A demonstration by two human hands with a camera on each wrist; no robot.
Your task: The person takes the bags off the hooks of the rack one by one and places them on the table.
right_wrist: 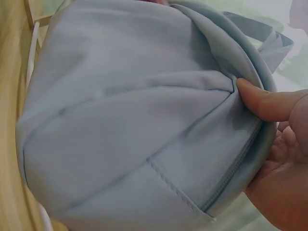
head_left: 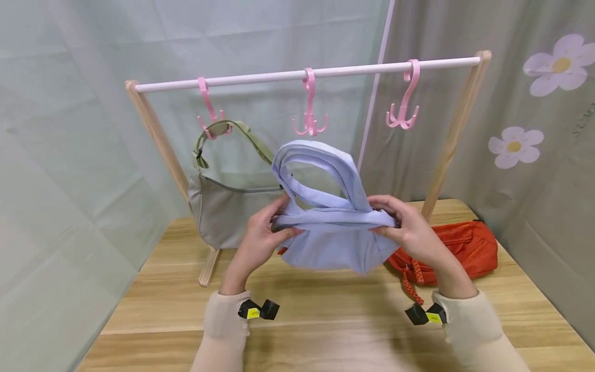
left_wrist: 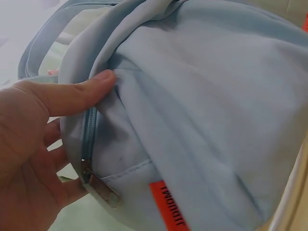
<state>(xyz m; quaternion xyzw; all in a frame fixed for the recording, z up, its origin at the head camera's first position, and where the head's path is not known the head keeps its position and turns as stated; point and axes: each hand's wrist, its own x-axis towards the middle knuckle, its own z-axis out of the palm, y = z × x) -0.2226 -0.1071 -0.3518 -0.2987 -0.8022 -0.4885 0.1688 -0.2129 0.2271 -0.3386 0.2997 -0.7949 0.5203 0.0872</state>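
A light blue fabric handbag point(head_left: 334, 248) is held up over the table, its two looped straps point(head_left: 321, 155) standing above the opening. My left hand point(head_left: 262, 232) grips its left top corner, thumb on the near side and fingers behind. My right hand point(head_left: 411, 230) grips the right top corner in the same way. In the left wrist view a zipper pull point(left_wrist: 103, 191) and a red label point(left_wrist: 168, 207) show on the bag's end. The right wrist view shows the right thumb point(right_wrist: 269, 101) pressing beside the zipper. Behind the straps hangs the middle pink hook point(head_left: 310, 106).
A wooden rack with a white rod point(head_left: 260, 77) stands across the table point(head_left: 307, 320). From its left pink hook point(head_left: 207, 103) hangs a grey bag point(head_left: 228, 217) with a green strap. The right pink hook point(head_left: 404, 98) hangs bare. A red-orange bag point(head_left: 469, 250) lies at right.
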